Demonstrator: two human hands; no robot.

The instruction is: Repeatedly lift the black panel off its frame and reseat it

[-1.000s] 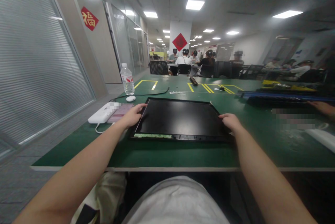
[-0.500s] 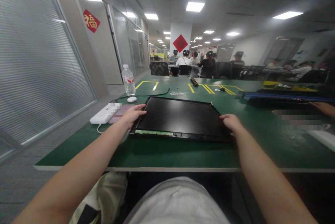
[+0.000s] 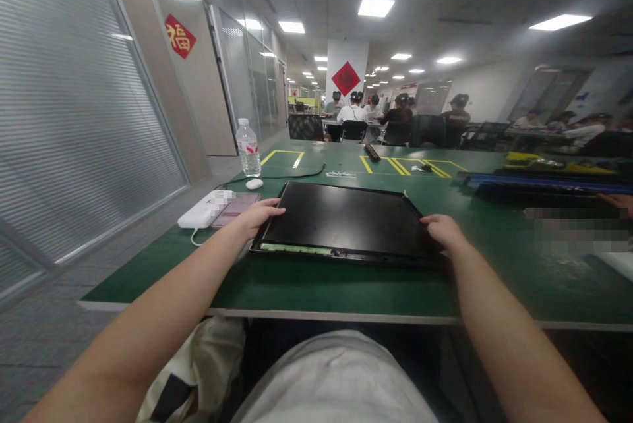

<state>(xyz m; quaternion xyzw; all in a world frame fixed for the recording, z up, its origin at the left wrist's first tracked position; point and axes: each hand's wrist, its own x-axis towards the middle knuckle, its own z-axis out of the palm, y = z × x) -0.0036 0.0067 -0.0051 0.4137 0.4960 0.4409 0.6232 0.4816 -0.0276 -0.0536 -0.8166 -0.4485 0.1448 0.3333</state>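
A flat black panel [image 3: 346, 219], like a bare display screen, lies on the green table [image 3: 316, 288] in front of me. A pale green strip runs along its near edge. My left hand [image 3: 257, 215] grips the panel's left edge, thumb on top. My right hand [image 3: 444, 230] is curled over the right edge, fingers bent down onto it. Both forearms reach out from the bottom of the view.
Left of the panel lie a white power bank [image 3: 204, 211], a phone [image 3: 235, 205] and a white mouse [image 3: 254, 184]. A water bottle [image 3: 248, 147] stands behind. A black cable [image 3: 291, 176] and yellow tape marks [image 3: 395, 165] cross the far table. People sit at tables beyond. Another person's hand [image 3: 618, 200] shows at the right edge.
The view has shifted a little to the left and down. Both hands stay on the panel's edges; the panel sits about where it was.
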